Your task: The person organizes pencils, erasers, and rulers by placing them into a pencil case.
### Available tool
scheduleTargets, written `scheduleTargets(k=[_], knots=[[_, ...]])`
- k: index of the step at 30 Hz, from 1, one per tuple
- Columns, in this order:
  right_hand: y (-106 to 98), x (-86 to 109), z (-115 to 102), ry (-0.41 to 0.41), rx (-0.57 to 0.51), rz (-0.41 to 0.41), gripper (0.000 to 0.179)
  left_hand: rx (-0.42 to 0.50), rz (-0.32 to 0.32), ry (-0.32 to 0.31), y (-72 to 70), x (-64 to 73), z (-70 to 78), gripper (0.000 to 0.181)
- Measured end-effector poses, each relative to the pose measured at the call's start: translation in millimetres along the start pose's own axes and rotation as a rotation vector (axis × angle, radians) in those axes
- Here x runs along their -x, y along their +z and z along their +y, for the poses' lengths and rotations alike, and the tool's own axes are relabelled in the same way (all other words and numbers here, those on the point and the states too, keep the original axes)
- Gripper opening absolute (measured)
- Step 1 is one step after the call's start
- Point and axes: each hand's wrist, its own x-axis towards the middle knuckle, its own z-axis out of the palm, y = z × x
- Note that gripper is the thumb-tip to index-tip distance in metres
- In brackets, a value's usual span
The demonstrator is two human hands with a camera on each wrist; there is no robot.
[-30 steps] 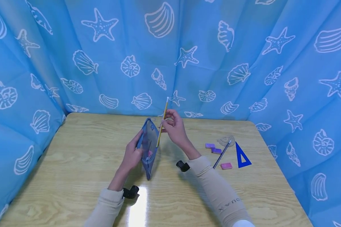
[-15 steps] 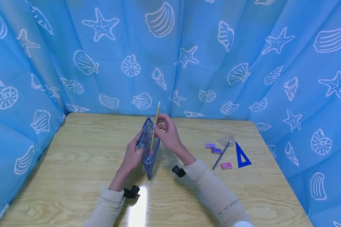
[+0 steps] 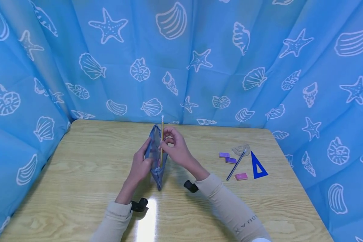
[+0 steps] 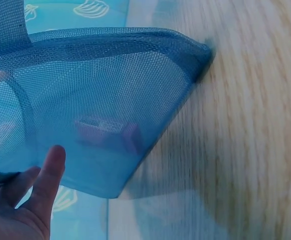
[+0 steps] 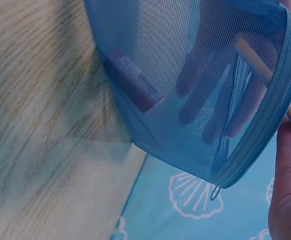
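My left hand (image 3: 140, 165) grips the left side of a blue mesh zip pouch (image 3: 158, 177), its mouth held open. In my right hand (image 3: 177, 149) a yellow pencil (image 3: 162, 126) is pinched nearly upright, white-tipped end up. The pencil's lower end is inside the pouch; the right wrist view shows it through the mesh, close to the spread fingers of the left hand behind. A pinkish block that looks like an eraser (image 5: 135, 85) lies at the pouch's bottom, dimmed by the mesh.
On the right of the wooden table (image 3: 87, 174) lie two purple erasers (image 3: 231, 160), a pink eraser (image 3: 241, 176), a dark pencil (image 3: 236, 166), a clear protractor (image 3: 237, 148) and a blue set square (image 3: 259, 165). A blue shell-patterned curtain (image 3: 205, 80) surrounds the table's back and sides.
The right hand has moved left and down, taking the pencil from the pouch's right edge into its mouth. The pencil has turned more upright. The left hand and pouch have barely moved.
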Motion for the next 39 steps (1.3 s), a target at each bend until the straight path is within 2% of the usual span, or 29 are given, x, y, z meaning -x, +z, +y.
scheduleTargets(k=[7, 16, 28, 39], knots=[[-0.5, 0.7, 2.7, 0.012, 0.032, -0.027, 0.029, 0.012, -0.005, 0.017, -0.5, -0.9, 1.5, 0.088], [3.4, 1.3, 2.0, -0.003, 0.083, -0.033, 0.026, -0.005, -0.035, -0.017, -2.2, 0.4, 2.4, 0.089], [9.0, 0.1, -4.6, 0.043, 0.108, 0.007, 0.028, -0.032, -0.004, 0.001, -3.6, -0.9, 2.5, 0.088], [8.5, 1.2, -1.4, 0.029, 0.096, -0.029, 0.019, -0.033, -0.001, 0.017, -5.3, -0.5, 1.4, 0.088]])
